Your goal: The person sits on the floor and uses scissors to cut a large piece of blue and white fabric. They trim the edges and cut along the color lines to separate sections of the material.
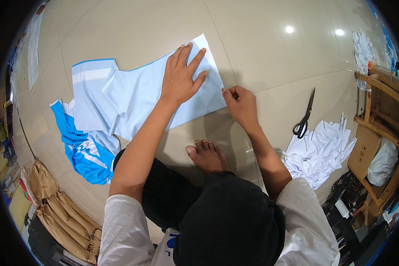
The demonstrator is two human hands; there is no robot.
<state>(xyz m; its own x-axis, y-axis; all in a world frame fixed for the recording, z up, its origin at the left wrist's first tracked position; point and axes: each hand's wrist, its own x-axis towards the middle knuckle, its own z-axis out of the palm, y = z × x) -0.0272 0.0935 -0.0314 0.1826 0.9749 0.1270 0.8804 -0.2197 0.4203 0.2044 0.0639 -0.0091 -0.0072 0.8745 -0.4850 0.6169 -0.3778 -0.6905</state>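
Note:
A light blue piece of fabric (137, 93) with a bright blue edge and a white band lies spread on the tiled floor in front of me. Pressed flat on its upper right part is my left hand (183, 73), fingers spread. My right hand (240, 104) pinches the fabric's right corner between thumb and bent fingers. Bunched at the lower left, partly under the light piece, is a bright blue and white fabric (86, 150). Black-handled scissors (304, 119) lie to the right, apart from both hands.
White fabric scraps (317, 153) are heaped right of my right forearm. Beyond them stand a wooden frame (379, 88) and a cardboard box (363, 148). Brown wrapped bundles (66, 213) lie at lower left. My bare foot (207, 156) rests just below the light blue fabric.

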